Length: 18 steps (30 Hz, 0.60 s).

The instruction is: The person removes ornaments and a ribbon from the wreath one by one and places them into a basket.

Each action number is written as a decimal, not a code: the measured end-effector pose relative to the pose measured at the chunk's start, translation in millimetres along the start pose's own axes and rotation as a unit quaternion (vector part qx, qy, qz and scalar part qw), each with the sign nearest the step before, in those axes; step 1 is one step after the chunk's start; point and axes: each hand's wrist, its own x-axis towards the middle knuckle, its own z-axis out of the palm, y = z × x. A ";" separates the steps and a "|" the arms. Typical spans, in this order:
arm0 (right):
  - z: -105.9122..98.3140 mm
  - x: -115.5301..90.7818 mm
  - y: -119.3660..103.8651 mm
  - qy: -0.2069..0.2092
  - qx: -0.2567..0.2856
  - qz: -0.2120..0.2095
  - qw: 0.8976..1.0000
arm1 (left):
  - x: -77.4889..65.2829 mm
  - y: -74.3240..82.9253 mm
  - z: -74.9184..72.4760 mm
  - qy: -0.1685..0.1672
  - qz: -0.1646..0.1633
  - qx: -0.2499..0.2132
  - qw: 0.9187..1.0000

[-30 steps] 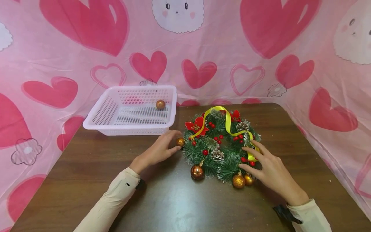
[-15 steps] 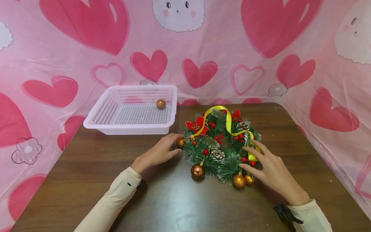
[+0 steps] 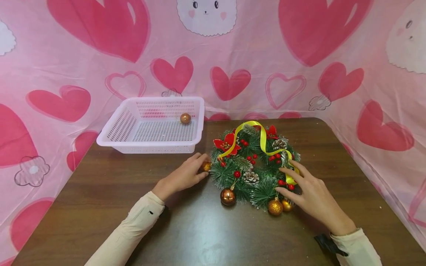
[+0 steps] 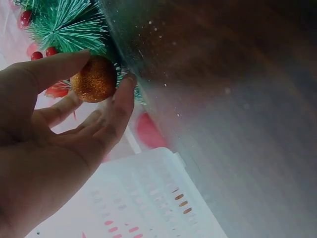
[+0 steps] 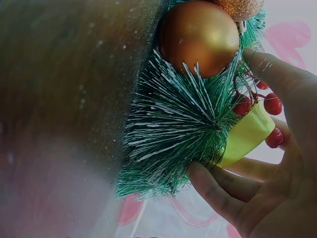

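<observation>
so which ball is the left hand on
The glittery gold ball at the left edge of the wreath, with the left hand around it; three others sit along the near edge, and one lies in the basket.

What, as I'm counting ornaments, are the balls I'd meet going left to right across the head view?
Brown ball in the basket, glittery ball at the left hand, shiny copper ball, glittery gold ball, plain gold ball.

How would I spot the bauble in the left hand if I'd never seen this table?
On the brown table, find the green wreath to the right of the pale basket. At its left edge is a glittery gold bauble. Unlike the other baubles in sight, it is held by the left hand.
</observation>
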 end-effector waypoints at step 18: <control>0.8 -0.1 0.1 0.000 -0.002 -0.002 1.000 | -1.8 -0.6 -26.7 -0.004 0.034 -0.033 0.999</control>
